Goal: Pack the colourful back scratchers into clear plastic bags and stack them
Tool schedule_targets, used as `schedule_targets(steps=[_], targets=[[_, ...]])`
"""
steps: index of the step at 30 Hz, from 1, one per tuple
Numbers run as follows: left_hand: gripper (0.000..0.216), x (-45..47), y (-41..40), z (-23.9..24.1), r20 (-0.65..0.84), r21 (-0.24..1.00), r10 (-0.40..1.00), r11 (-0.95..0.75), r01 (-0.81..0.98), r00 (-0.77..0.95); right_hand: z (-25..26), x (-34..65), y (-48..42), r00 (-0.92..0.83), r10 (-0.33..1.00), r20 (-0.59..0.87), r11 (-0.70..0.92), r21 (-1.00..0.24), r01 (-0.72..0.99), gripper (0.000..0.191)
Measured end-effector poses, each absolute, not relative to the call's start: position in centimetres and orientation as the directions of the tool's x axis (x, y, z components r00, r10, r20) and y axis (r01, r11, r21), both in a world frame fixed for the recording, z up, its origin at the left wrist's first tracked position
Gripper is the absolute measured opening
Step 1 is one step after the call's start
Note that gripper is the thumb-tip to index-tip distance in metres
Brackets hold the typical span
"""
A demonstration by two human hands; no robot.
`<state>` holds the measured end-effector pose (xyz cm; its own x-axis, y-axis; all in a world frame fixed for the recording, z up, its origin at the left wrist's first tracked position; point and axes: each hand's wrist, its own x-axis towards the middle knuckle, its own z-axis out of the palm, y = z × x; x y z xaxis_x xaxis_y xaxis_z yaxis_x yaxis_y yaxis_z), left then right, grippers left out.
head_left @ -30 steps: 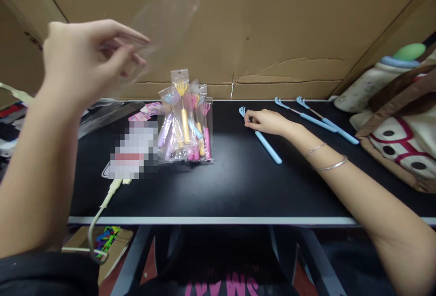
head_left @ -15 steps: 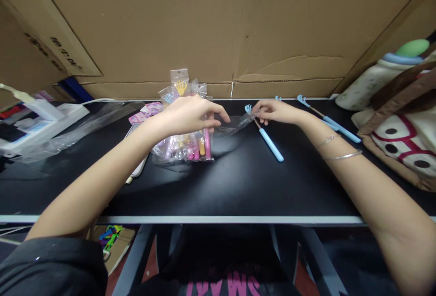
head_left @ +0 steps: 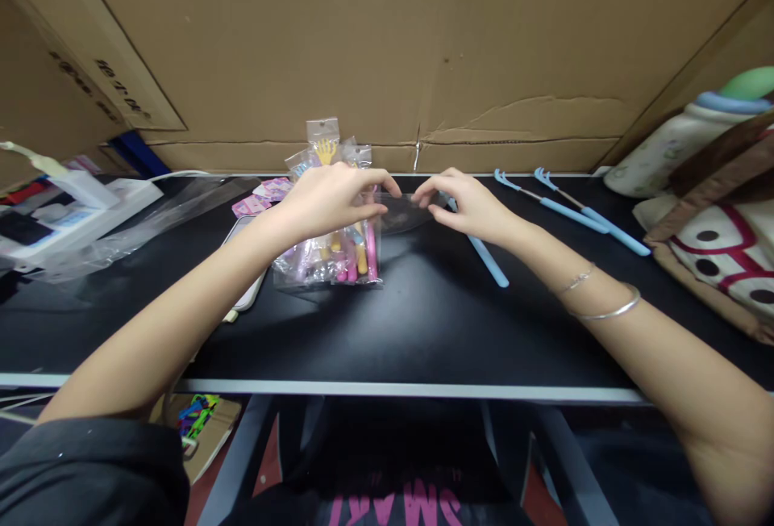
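Note:
A clear plastic bag (head_left: 400, 219), hard to see against the black tabletop, spans the gap between my hands. My left hand (head_left: 339, 202) hovers over a pile of packaged back scratchers (head_left: 330, 256), its thumb and index finger apart near the bag. With bent fingers, my right hand (head_left: 465, 202) has the bag's near end at its fingertips; the exact grip is partly hidden. Beneath that hand lies a light blue back scratcher (head_left: 488, 261), its head mostly covered. Two more blue back scratchers (head_left: 574, 215) (head_left: 617, 231) lie side by side to the right.
A phone (head_left: 247, 294) and pink cards (head_left: 252, 205) lie left of the pile. Farther left are loose plastic film (head_left: 139, 227) and a white power strip (head_left: 78, 223). A bottle (head_left: 665, 147) and a cloth bag (head_left: 719, 268) stand right. Cardboard (head_left: 363, 42) walls the back.
My right hand has moved left, closer to my left hand, bringing the bag along. The bag now shows over a shorter span. The view has shifted slightly.

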<state>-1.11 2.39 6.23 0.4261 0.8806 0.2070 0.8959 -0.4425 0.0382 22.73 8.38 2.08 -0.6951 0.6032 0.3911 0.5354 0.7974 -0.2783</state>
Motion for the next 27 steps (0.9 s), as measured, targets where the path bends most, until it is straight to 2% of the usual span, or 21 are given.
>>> schedule_targets(steps=[3, 10, 16, 19, 27], targets=[[0.028, -1.5, 2.3, 6.6, 0.196, 0.032, 0.884, -0.439, 0.898, 0.425, 2.0, 22.9, 8.5, -0.666, 0.631, 0.397, 0.775, -0.281, 0.566, 0.022], [0.025, -2.7, 2.6, 7.0, 0.184, -0.016, 0.904, -0.391, 0.920, 0.387, 2.2, 25.1, 10.4, -0.560, 0.693, 0.454, 0.716, -0.346, 0.606, 0.022], [0.029, -3.0, 3.0, 7.5, 0.082, -0.054, 0.950, -0.299, 0.953, 0.302, 2.6, 26.1, 11.1, -0.510, 0.726, 0.460, 0.675, -0.338, 0.656, 0.019], [0.029, -3.4, 3.2, 7.8, 0.073, -0.020, 0.951, -0.300, 0.954, 0.300, 2.9, 26.7, 11.4, -0.487, 0.744, 0.457, 0.654, -0.350, 0.671, 0.019], [0.030, -3.9, 3.8, 7.5, 0.192, 0.125, 0.933, -0.331, 0.935, 0.304, 2.7, 27.8, 12.4, -0.411, 0.799, 0.439, 0.566, -0.315, 0.762, 0.024]])
